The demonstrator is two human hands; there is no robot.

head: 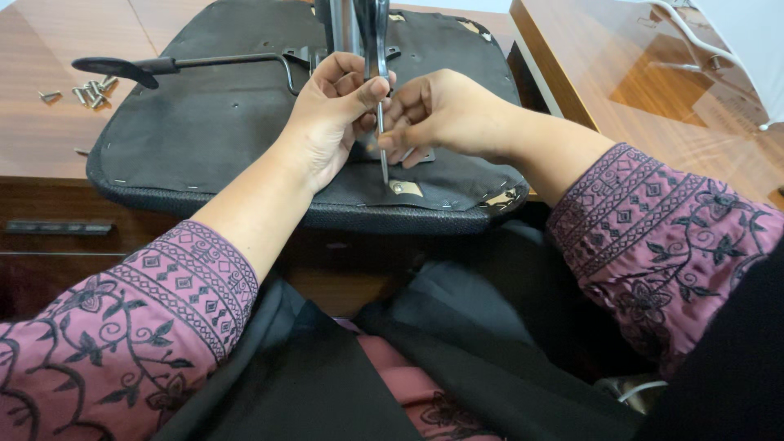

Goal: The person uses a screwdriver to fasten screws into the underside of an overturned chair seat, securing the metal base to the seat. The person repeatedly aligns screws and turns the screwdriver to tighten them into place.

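An upturned office chair seat (220,122), black underside up, lies on a wooden desk (41,122). Its metal mechanism and gas cylinder (353,28) rise at the top centre, and a black lever (163,65) sticks out to the left. My left hand (331,118) grips the base of the mechanism, thumb against a thin metal tool (381,135). My right hand (437,114) pinches that tool, a slim shaft standing upright with its tip on the seat near a small metal bracket (406,189).
Several loose screws (90,92) lie on the desk at the far left. A desk drawer front with a dark handle (57,228) sits below. Another wooden surface (653,90) stands to the right. My lap, in dark and pink cloth, fills the bottom.
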